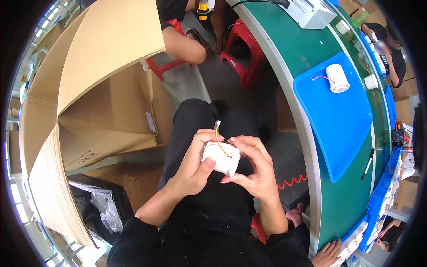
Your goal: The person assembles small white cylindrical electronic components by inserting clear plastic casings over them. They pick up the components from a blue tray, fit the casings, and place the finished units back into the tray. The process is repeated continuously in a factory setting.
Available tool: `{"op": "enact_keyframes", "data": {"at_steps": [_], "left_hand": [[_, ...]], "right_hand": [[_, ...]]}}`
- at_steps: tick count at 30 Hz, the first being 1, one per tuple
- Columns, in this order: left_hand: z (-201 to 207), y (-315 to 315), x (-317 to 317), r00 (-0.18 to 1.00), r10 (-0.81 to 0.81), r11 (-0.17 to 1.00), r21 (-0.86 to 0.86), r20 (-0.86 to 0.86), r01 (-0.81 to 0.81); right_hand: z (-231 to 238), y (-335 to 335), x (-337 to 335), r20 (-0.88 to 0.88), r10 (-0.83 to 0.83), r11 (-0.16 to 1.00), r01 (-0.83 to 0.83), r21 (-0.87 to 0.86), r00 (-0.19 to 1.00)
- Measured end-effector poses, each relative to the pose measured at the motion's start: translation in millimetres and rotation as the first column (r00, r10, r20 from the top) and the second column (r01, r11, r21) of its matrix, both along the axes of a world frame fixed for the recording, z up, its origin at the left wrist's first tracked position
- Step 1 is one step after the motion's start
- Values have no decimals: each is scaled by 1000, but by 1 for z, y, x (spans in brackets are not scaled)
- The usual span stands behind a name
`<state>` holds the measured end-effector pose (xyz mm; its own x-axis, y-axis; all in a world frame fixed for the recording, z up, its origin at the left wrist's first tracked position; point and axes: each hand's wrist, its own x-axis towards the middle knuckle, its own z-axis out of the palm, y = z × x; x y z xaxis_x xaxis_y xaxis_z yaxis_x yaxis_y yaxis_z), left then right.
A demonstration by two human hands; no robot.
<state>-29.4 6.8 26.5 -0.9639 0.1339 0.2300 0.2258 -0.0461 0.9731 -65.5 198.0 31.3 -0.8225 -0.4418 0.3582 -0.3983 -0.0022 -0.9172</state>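
Observation:
Above my lap, both hands grip a white cylindrical housing [218, 161] tilted on its side. A yellow-and-dark wire [217, 136] rises from it and ends in a small white plug. My left hand [195, 165] wraps the left end, thumb pressed on the surface. My right hand [257, 168] holds the right end between thumb and fingers. A similar white cylinder [337, 78] with a reddish wire rests in a blue tray [336, 120] on the green bench to my right.
A large open cardboard box [111, 107] stands at my left, beside a black-lined bin [102, 200] with clear plastic. On the green bench [284, 46] lie a grey metal box [307, 12] and a marker [368, 163]. Another person's hand [327, 254] touches the bench's near end. Red stools [244, 55] stand ahead.

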Motion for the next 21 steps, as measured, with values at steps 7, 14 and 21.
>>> {"op": "enact_keyframes", "data": {"at_steps": [7,14,21], "left_hand": [[11,8,3,987,28,999,-29,159,-24],[13,13,4,975,52,997,-61,216,-40],[7,7,-3,956,-33,998,-41,290,47]], "right_hand": [[5,10,-5,10,21,997,-22,75,1000],[9,13,-6,-2,22,995,-22,102,1000],[-21,13,-3,428,126,980,-44,-196,895]]}}
